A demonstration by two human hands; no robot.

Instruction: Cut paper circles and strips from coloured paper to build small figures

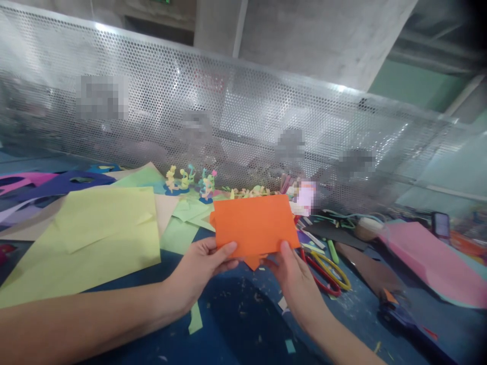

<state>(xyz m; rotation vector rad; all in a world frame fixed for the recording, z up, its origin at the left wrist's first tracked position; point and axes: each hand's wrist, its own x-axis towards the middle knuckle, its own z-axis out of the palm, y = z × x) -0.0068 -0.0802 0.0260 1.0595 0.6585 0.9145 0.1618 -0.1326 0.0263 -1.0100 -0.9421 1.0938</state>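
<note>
Much behind the perforated metal screen [243, 116] was blurred out, and the far right edge of the bench was soft and hard to read; the fingers of both hands were hidden behind the orange paper [254, 224], with only the thumbs showing in front. The left hand [203, 266] came in from the lower left, forearm lying low over the blue table [243, 324], thumb pressed on the sheet's lower left corner. The right hand [291, 276] rose from the lower right and pinched the lower right edge. Both were closed on the sheet, which was held up above the table, facing the camera, long axis running left to right, slightly tilted. Yellow-green paper [99, 238] lay to the left, scissors [325, 271] just right.
</note>
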